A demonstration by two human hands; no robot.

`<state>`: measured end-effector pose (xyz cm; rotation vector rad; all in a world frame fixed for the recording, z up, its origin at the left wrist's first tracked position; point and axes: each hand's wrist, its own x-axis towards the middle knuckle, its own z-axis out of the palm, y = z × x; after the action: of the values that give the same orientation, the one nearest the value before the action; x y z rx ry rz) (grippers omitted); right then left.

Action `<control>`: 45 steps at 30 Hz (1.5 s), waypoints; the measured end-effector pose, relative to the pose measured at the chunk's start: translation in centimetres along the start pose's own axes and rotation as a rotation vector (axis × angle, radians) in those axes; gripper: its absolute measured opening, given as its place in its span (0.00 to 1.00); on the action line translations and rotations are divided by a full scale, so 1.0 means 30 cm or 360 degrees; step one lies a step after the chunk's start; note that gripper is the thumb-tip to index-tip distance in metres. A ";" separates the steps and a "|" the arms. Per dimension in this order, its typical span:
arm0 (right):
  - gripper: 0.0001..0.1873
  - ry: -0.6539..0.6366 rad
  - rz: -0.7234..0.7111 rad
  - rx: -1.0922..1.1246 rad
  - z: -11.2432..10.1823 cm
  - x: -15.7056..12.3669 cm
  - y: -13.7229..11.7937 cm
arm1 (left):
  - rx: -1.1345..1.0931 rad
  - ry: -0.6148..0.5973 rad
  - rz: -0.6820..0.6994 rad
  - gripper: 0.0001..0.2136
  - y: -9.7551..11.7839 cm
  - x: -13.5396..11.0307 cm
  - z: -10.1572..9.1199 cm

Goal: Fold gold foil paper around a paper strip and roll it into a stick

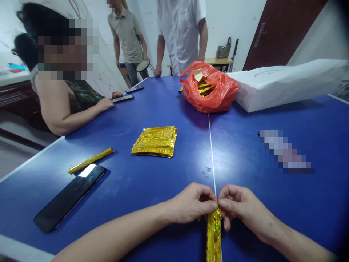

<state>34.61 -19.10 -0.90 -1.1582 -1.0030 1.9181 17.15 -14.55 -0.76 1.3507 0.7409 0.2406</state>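
A narrow folded strip of gold foil paper (214,236) runs from the near table edge up to my fingertips. My left hand (192,202) and my right hand (241,208) both pinch its far end, thumbs and forefingers pressed together, knuckles almost touching over the white centre line. A stack of flat gold foil sheets (155,141) lies on the blue table (141,105) ahead of my hands. A rolled gold foil stick (91,160) rests to the left.
A black phone (70,197) lies at the near left. An orange plastic bag (208,87) holding gold foil pieces sits at the far middle, beside a long white wrapped package (286,83). One person sits at the left with phones; two people stand at the far end.
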 end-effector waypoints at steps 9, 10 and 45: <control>0.14 0.0082 -0.0061 -0.0032 -0.007 0.007 0.018 | -0.0240 0.0113 0.0105 0.19 -0.011 0.019 -0.006; 0.15 0.0072 -0.0058 -0.0052 -0.004 0.007 0.017 | -0.0267 0.0135 0.0133 0.20 -0.014 0.021 -0.006; 0.21 -0.0134 0.0068 -0.0281 0.003 -0.007 -0.023 | -0.0212 0.0274 0.0248 0.20 0.004 0.010 0.002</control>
<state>34.72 -18.98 -0.20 -1.2139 -1.2227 1.9573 17.45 -14.41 -0.74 1.2719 0.7498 0.5268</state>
